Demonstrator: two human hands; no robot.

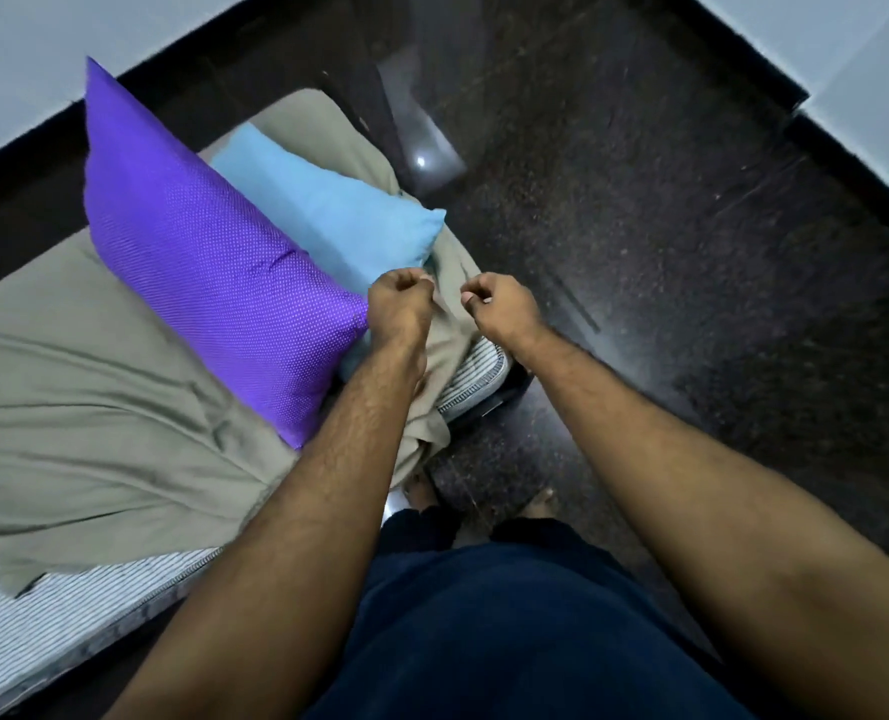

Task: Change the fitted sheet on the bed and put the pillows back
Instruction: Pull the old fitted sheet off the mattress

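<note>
A beige-green fitted sheet (78, 407) lies loose and wrinkled over a striped mattress (476, 379), whose near corner and long side are bare. My left hand (399, 304) and my right hand (502, 306) are side by side above that corner, each pinching a bunched edge of the sheet with curled fingers. A purple dotted pillow (208, 257) leans on the bed just left of my left hand. Behind it lies a light blue pillow (338, 215), partly covered by the purple one.
Dark speckled floor (665, 252) fills the right side, with white walls (873, 85) and a black skirting beyond. My bare feet (538, 504) stand on the floor beside the mattress corner. The bed sits low, with its far edge near the wall at left.
</note>
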